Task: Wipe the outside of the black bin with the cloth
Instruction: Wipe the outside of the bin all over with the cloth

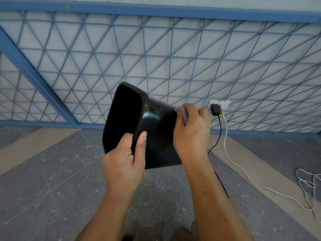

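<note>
The wiping step itself is being carried out: the black bin (156, 133) is being held clear of the floor (52, 171), tipped on its side with its open mouth turned to the left, in front of a blue wire-mesh frame (156, 49) set against the wall. It is being steadied by the left hand (124, 164), whose grip is clamped on the rim (145, 110), thumb outside and fingers hooked inside. A grey cloth (183, 113) is being pressed against the upper outer wall, close to the bin's base, by the right hand (191, 129), whose grip is closed over it; only a small bunched part of the cloth is being shown. How much of the outside is already done cannot be told. The next move is likely being called for as a stroke along the wall toward the rim, with the bin being turned so that the hidden sides are brought round, and a firm hold at the rim against the push. The bin is being seen as smooth, glossy plastic, rounded-rectangular, tapering to the base, with a thickened rim band and a dark interior; no dirt can be made out.
</note>
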`<state>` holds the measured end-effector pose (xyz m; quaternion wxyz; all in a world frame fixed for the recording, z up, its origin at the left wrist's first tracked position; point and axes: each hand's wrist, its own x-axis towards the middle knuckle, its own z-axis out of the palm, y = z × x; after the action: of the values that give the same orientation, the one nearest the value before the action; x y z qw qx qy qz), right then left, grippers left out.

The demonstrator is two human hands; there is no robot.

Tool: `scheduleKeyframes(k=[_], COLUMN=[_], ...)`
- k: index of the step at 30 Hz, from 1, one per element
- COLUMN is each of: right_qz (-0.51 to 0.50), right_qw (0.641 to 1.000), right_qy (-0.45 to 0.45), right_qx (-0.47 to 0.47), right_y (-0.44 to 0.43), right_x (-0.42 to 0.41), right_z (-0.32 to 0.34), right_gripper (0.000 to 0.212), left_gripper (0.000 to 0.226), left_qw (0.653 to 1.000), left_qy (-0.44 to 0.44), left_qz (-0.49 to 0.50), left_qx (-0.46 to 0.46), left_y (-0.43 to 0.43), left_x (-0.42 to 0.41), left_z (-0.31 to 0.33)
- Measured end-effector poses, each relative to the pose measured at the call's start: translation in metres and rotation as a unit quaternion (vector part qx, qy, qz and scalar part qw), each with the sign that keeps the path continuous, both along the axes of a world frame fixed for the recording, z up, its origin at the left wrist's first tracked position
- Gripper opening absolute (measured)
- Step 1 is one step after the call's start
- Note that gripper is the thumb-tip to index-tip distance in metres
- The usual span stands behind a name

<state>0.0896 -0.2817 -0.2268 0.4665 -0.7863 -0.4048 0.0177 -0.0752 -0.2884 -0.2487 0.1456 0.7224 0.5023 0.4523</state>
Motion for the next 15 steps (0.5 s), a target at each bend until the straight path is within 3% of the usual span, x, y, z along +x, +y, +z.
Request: scheduleKeyframes(k=[3, 7, 11, 15], right_qz=[-0.007, -0.032, -0.032, -0.061], right_qw=[0.999, 0.994, 0.995, 0.994], right_qy=[-0.024, 0.019, 0.086, 0.089], right_qx=[0.022, 0.105, 0.035, -0.025], right_y=[0.0, -0.009, -0.011, -0.014], right_x=[-0.01, 0.014, 0.04, 0.051], right_z=[0.003, 0.018, 0.006, -0.013], right_gripper=[0.018, 0.017, 0.018, 0.016], left_gripper=[0.046, 0.044, 0.044, 0.044], left_qw=[1.0, 0.997, 0.994, 0.998], left_qy=[-0.013, -0.059, -0.089, -0.034], left_qz=[0.014, 0.032, 0.007, -0.038], left_qx=[-0.006, -0.046, -0.061, -0.03], left_y=[-0.001, 0.001, 0.004, 0.006], left_x=[0.002, 0.003, 0.0, -0.006], left_z=[0.001, 0.003, 0.001, -0.003])
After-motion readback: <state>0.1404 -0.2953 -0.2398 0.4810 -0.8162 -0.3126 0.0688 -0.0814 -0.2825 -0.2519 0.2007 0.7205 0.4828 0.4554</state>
